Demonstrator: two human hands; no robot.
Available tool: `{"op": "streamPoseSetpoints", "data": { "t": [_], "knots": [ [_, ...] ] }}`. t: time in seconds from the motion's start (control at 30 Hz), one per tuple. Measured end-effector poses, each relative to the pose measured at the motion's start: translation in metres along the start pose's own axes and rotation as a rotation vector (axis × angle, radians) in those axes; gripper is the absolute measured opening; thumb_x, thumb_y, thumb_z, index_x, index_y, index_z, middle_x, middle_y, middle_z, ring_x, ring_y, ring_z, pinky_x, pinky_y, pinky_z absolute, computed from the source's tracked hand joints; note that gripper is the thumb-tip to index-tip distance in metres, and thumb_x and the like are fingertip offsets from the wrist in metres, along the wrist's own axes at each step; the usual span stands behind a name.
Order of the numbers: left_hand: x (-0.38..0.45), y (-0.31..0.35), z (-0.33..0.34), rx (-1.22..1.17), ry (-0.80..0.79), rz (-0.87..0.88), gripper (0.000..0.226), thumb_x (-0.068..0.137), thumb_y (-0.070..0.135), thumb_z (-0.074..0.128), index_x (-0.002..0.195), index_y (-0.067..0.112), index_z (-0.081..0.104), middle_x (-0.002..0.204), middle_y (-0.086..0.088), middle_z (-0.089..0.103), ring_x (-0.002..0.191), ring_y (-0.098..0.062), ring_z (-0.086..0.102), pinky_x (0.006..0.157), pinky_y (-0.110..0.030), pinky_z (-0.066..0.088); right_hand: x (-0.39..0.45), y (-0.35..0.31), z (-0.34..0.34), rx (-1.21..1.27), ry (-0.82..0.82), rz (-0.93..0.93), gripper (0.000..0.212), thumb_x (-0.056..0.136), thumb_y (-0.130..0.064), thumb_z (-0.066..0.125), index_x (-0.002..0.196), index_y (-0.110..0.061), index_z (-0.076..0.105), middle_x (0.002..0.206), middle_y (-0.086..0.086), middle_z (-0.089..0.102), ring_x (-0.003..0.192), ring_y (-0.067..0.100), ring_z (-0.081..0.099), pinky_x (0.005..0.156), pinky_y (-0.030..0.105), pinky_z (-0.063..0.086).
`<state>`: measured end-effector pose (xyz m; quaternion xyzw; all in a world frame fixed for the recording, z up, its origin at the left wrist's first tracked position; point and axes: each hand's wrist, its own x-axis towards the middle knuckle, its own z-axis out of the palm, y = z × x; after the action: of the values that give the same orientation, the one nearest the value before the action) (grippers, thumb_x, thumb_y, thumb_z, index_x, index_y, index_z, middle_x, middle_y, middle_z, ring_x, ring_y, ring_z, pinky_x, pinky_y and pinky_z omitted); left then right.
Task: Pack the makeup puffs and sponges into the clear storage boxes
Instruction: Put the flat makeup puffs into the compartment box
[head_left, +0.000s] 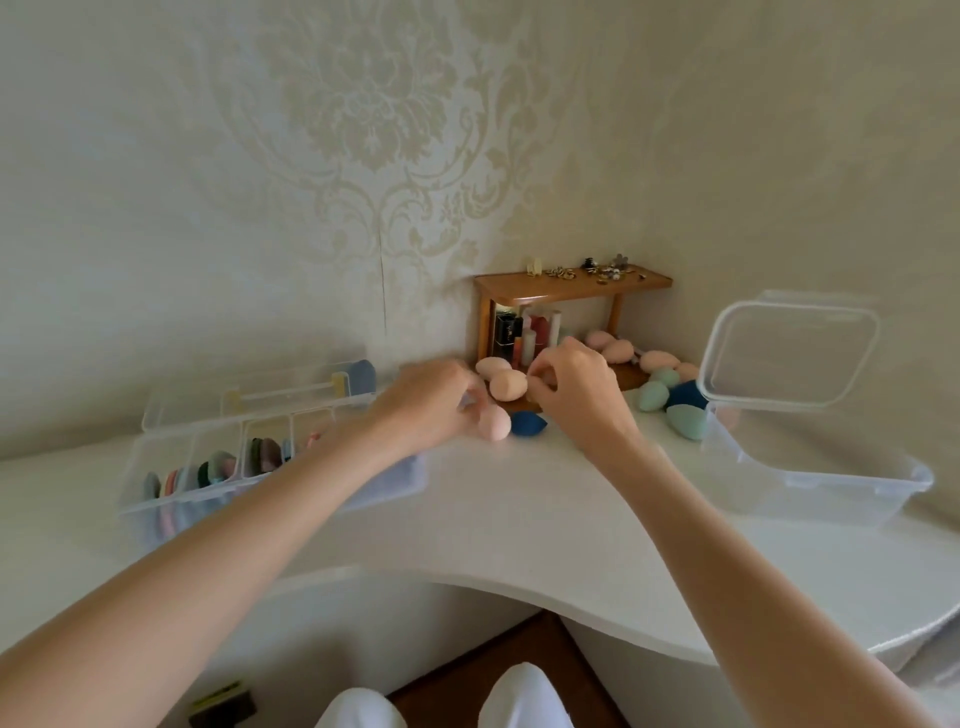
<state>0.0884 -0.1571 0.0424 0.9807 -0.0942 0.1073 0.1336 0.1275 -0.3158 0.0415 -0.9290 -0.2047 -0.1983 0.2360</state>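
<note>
Both hands reach to the back of the white table (498, 519). My left hand (434, 402) curls its fingers round a pink egg-shaped sponge (496, 423). Beside that sponge lies a dark blue sponge (527, 423). My right hand (571, 382) pinches at a peach sponge (509, 385); another pink sponge (491, 365) lies behind it. More pink, mint and navy sponges (657, 395) lie to the right. On the left a divided clear box (156, 506) holds several flat coloured puffs, lid up. On the right a clear box (810, 488) stands with its lid (789, 353) raised.
A small wooden shelf (571, 286) in the corner carries hair clips on top and cosmetics bottles underneath. The table's front edge curves inward near my knees. Patterned wallpaper rises right behind the table.
</note>
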Motion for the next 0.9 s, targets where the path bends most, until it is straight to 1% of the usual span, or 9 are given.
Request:
{"op": "streamPoseSetpoints", "data": {
  "t": [0.13,0.23,0.33,0.37,0.47,0.57,0.67,0.77,0.9],
  "knots": [
    [-0.028,-0.035,-0.027,-0.127,0.041,-0.171,0.023,0.089,0.012,0.051,0.099,0.019,0.070,0.107,0.000,0.063,0.097,-0.019,0.063,0.087,-0.030,0.047,0.005,-0.062,0.020,0.324,0.055,-0.127,0.025,0.085,-0.004,0.058,0.109,-0.011,0.061,0.098,0.000,0.047,0.065,0.000,0.043,0.068,0.013,0.045],
    [-0.050,-0.065,-0.048,-0.158,0.024,-0.285,0.022,0.091,0.012,0.051,0.101,0.018,0.070,0.105,-0.001,0.064,0.095,-0.018,0.061,0.084,-0.028,0.049,0.009,-0.099,0.033,0.440,-0.077,-0.118,0.035,0.087,-0.012,0.061,0.122,-0.015,0.053,0.107,0.002,0.049,0.070,0.008,0.050,0.062,0.010,0.043],
    [-0.068,-0.090,-0.062,-0.168,-0.035,-0.325,0.017,0.090,0.016,0.057,0.099,0.019,0.070,0.101,0.006,0.065,0.092,-0.012,0.059,0.081,-0.023,0.044,0.013,-0.117,0.046,0.518,-0.253,-0.049,0.033,0.086,-0.016,0.065,0.117,-0.010,0.055,0.093,0.008,0.066,0.070,0.018,0.063,0.071,0.034,0.057],
    [-0.072,-0.095,-0.064,-0.168,-0.063,-0.329,0.015,0.090,0.017,0.058,0.097,0.020,0.071,0.100,0.007,0.065,0.092,-0.011,0.059,0.081,-0.023,0.044,0.013,-0.120,0.049,0.517,-0.265,-0.036,0.033,0.085,-0.016,0.066,0.116,-0.010,0.055,0.090,0.008,0.069,0.068,0.019,0.064,0.071,0.036,0.056],
    [-0.083,-0.107,-0.069,-0.147,-0.158,-0.326,0.015,0.089,0.015,0.058,0.097,0.019,0.070,0.100,0.005,0.066,0.092,-0.010,0.060,0.088,-0.030,0.051,0.013,-0.129,0.059,0.543,-0.269,-0.022,0.033,0.085,-0.015,0.066,0.114,-0.011,0.051,0.085,0.002,0.063,0.067,0.022,0.064,0.062,0.031,0.055],
    [-0.084,-0.110,-0.070,-0.152,-0.205,-0.303,0.017,0.089,0.012,0.058,0.100,0.016,0.070,0.100,0.004,0.067,0.092,-0.010,0.060,0.090,-0.038,0.054,0.011,-0.137,0.063,0.641,-0.318,-0.003,0.029,0.086,-0.012,0.065,0.108,-0.013,0.046,0.075,-0.005,0.056,0.051,0.015,0.061,0.054,0.028,0.055],
    [-0.083,-0.114,-0.070,-0.119,-0.180,-0.290,0.019,0.089,0.012,0.057,0.102,0.016,0.069,0.108,0.003,0.068,0.095,-0.011,0.060,0.092,-0.033,0.052,0.012,-0.145,0.070,0.642,-0.357,-0.025,0.025,0.086,-0.012,0.062,0.102,-0.014,0.043,0.067,-0.004,0.056,0.033,0.003,0.052,0.038,0.017,0.046],
    [-0.085,-0.122,-0.072,-0.086,-0.138,-0.306,0.017,0.087,0.013,0.059,0.101,0.017,0.068,0.106,0.005,0.067,0.092,-0.010,0.060,0.087,-0.026,0.049,0.013,-0.149,0.079,0.546,-0.375,-0.029,0.025,0.084,-0.015,0.062,0.099,-0.015,0.043,0.069,0.000,0.057,0.045,0.013,0.056,0.042,0.023,0.044],
    [-0.088,-0.126,-0.073,-0.030,-0.239,-0.293,0.021,0.087,0.015,0.060,0.106,0.017,0.067,0.109,0.003,0.067,0.099,-0.010,0.061,0.083,-0.020,0.045,0.012,-0.153,0.088,0.462,-0.342,-0.076,0.021,0.083,-0.014,0.062,0.096,-0.014,0.045,0.076,0.002,0.054,0.065,0.019,0.054,0.049,0.020,0.039]
  ]
}}
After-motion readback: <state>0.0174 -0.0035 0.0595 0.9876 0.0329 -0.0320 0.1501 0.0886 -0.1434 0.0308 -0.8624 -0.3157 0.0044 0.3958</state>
